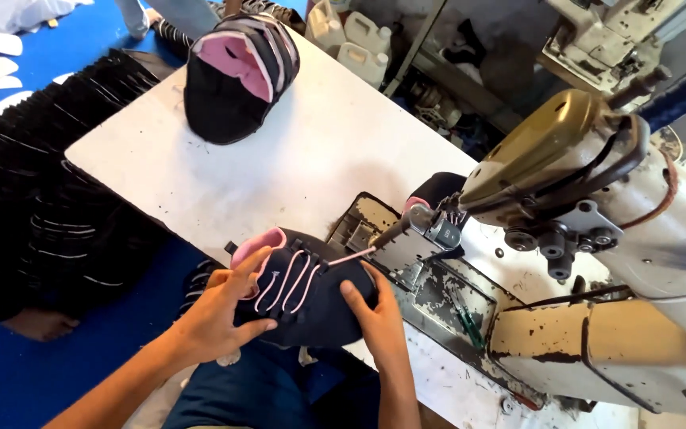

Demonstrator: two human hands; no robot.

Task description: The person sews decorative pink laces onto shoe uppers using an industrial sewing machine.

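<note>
Between left hand (pixel 220 306) and right hand (pixel 379 318), shoe upper (pixel 307 290) sits gripped.

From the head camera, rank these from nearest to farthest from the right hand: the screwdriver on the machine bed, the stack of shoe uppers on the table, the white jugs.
From the right hand:
1. Screwdriver, just right on the machine bed.
2. Stack of shoe uppers, far end of the table.
3. White jugs, beyond the table's far edge.

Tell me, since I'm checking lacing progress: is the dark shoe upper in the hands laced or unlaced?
Laced. Pink laces zigzag across the front of the dark shoe upper, held between the left hand and right hand.
</note>
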